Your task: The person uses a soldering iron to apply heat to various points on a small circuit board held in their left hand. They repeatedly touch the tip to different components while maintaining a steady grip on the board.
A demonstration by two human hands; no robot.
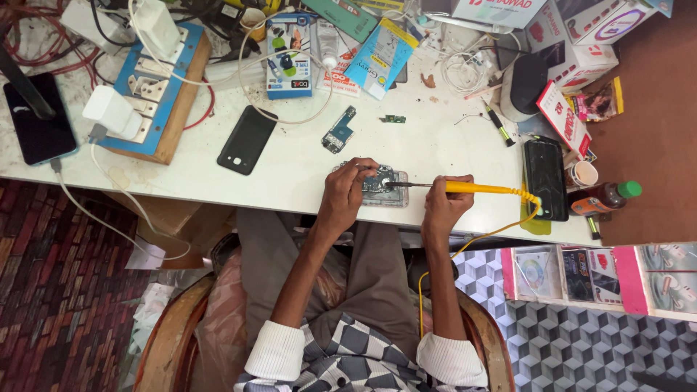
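Observation:
An opened phone [379,186] with its circuit board bare lies at the near edge of the white table [290,163]. My left hand [346,190] rests on the phone's left side, fingers pinched on it. My right hand [444,203] grips a yellow-handled soldering iron [472,189]. Its metal tip points left and touches the board. The iron's yellow cable [501,232] hangs off the table edge.
A small loose circuit board [339,131] and a black phone back cover [247,140] lie further back. A wooden socket board with white chargers [149,83] sits at left. Another black phone [546,178], a screwdriver [499,125], a bottle [602,196] and boxes crowd the right.

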